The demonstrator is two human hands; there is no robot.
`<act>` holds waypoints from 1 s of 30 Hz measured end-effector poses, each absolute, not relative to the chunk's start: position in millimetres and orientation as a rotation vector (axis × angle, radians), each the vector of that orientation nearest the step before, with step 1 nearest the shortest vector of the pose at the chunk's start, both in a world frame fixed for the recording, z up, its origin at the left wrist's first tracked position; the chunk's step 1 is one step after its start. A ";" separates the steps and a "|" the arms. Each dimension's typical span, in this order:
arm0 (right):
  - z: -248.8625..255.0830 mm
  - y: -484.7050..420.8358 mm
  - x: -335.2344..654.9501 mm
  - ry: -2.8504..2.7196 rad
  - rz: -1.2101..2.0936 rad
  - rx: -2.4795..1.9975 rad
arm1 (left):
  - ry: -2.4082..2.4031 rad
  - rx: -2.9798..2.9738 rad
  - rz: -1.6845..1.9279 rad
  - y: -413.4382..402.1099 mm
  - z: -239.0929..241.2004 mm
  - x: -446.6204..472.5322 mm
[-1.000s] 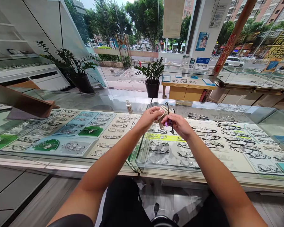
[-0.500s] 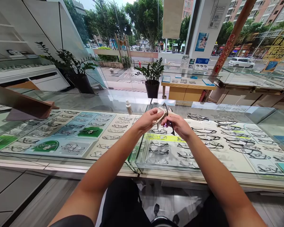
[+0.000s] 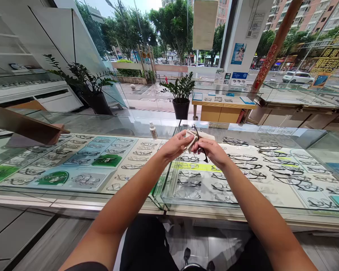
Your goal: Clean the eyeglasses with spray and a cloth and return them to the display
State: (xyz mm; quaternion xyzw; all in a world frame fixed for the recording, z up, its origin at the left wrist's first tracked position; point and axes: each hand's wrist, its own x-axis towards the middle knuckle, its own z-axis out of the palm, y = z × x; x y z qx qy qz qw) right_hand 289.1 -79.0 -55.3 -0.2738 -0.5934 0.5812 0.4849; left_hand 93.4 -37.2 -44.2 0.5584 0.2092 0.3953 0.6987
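Observation:
Above the glass display case (image 3: 169,205), my left hand (image 3: 176,145) pinches a pale cloth (image 3: 191,140) that is folded around part of a pair of eyeglasses. My right hand (image 3: 211,149) is closed on the dark-framed eyeglasses (image 3: 205,155), close beside the left fingers. One dark temple points down below the right fingers, and a thin dark part rises above the hands. The lenses are mostly hidden by cloth and fingers. A small white spray bottle (image 3: 153,131) stands upright on the glass top, left of my hands.
Rows of eyeglasses (image 3: 189,182) lie under the glass on both sides. A brown wooden stand (image 3: 31,124) is at the left. Behind the case are a potted plant (image 3: 181,107) and a wooden display table (image 3: 211,111). My legs are below the case's front edge.
Both hands stay together over the case. The cloth and eyeglasses have shifted and turned slightly between the fingers, and the whole view has moved a little.

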 end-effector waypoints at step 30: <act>-70.6 -68.4 294.3 -1.552 1.348 -0.636 | 0.382 1.322 1.046 -42.7 -52.6 104.8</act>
